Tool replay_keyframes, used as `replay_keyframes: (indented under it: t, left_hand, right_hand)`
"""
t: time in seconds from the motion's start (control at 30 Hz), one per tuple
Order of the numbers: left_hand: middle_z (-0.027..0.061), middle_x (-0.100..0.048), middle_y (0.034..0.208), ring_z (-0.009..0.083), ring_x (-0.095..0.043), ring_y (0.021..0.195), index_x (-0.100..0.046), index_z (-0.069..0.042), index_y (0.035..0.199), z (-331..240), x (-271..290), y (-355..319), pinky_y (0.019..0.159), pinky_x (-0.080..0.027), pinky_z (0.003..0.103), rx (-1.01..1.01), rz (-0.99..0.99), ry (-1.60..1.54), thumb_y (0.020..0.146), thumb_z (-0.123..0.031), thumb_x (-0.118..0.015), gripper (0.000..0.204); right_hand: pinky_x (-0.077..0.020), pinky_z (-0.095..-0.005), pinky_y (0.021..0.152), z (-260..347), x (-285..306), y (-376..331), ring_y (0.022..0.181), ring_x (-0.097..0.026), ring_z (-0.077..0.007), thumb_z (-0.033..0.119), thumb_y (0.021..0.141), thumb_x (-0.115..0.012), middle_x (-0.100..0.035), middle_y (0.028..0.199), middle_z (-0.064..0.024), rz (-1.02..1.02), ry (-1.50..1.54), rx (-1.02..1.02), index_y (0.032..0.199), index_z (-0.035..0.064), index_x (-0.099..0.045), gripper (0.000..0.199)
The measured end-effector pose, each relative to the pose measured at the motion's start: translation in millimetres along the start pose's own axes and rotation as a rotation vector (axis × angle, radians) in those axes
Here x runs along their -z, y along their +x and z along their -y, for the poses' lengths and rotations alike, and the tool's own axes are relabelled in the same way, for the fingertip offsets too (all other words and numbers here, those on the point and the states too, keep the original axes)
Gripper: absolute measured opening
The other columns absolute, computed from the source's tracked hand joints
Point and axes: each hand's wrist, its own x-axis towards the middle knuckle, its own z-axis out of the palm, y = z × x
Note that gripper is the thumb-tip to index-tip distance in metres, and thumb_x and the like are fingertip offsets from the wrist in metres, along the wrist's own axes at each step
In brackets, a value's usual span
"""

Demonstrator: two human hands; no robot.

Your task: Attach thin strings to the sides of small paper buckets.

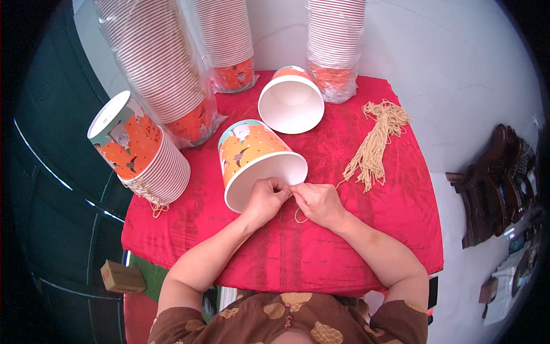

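A paper bucket (243, 163), orange outside with a teal band and white inside, lies on its side with its mouth toward me. At the lower right of its mouth, my left hand (264, 202) is closed in a pinch; what lies between its fingertips is hidden. My right hand (321, 203) meets it there, thumb and fingers pinched on a beige string (298, 217) that hangs below in a small loop. Right of the hands lies a loose bundle of beige strings (375, 140), one strand trailing toward my right hand.
A second paper bucket (291, 103) lies behind the first. Nested buckets (137, 152) stand tilted at the left, strings hanging from them. Tall plastic-wrapped bucket stacks (152, 63) line the back of the red-covered table (344, 252). A cardboard box (123, 277) sits below left, dark carved furniture (495, 183) at right.
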Motion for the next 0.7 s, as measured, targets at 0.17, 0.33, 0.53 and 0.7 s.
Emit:
replay_keyframes:
  t: [0.17, 0.33, 0.53, 0.7]
  left_hand:
    - [0.0113, -0.066, 0.073, 0.0182, -0.062, 0.068, -0.064, 0.002, 0.076, -2.1, -2.5, -4.6, 0.064, -0.049, 0.033, -0.101, -0.019, 0.14, 0.08, -0.007, -0.065, 0.01]
    - [0.0157, -0.066, 0.077, 0.0255, -0.064, 0.072, -0.063, 0.002, 0.077, -0.3, -3.4, -3.7, 0.067, -0.05, 0.037, -0.158, -0.033, 0.218, 0.079, -0.007, -0.064, 0.01]
    - [0.0149, -0.067, 0.075, 0.0229, -0.064, 0.07, -0.064, 0.002, 0.077, 4.4, -2.4, -1.2, 0.065, -0.05, 0.036, -0.112, -0.018, 0.158, 0.08, -0.007, -0.065, 0.01]
    - [0.014, -0.067, 0.074, 0.0215, -0.064, 0.068, -0.064, 0.003, 0.077, -0.2, -2.2, -1.2, 0.064, -0.05, 0.036, -0.119, -0.018, 0.167, 0.081, -0.007, -0.065, 0.011]
  right_hand:
    - [-0.0507, -0.041, 0.048, 2.1, -0.3, 2.4, 0.056, -0.064, -0.0306, 0.004, 0.081, -0.063, -0.062, 0.062, -0.0142, -0.028, -0.017, 0.015, 0.078, 0.0025, -0.059, 0.005]
    - [-0.0508, -0.0419, 0.049, -2.1, -2.4, -0.4, 0.056, -0.064, -0.0324, 0.004, 0.08, -0.063, -0.061, 0.062, -0.0156, -0.016, 0.034, -0.05, 0.08, 0.0016, -0.06, 0.004]
    - [-0.0509, -0.0429, 0.05, -1.6, -2.3, 1.0, 0.058, -0.065, -0.0326, 0.006, 0.082, -0.063, -0.062, 0.063, -0.0155, -0.039, 0.065, -0.035, 0.087, 0.0019, -0.061, 0.007]
    - [-0.0508, -0.0428, 0.049, 3.3, 4.8, 1.8, 0.059, -0.065, -0.0324, 0.007, 0.083, -0.064, -0.062, 0.065, -0.0153, 0.029, 0.067, -0.153, 0.093, 0.0034, -0.059, 0.011]
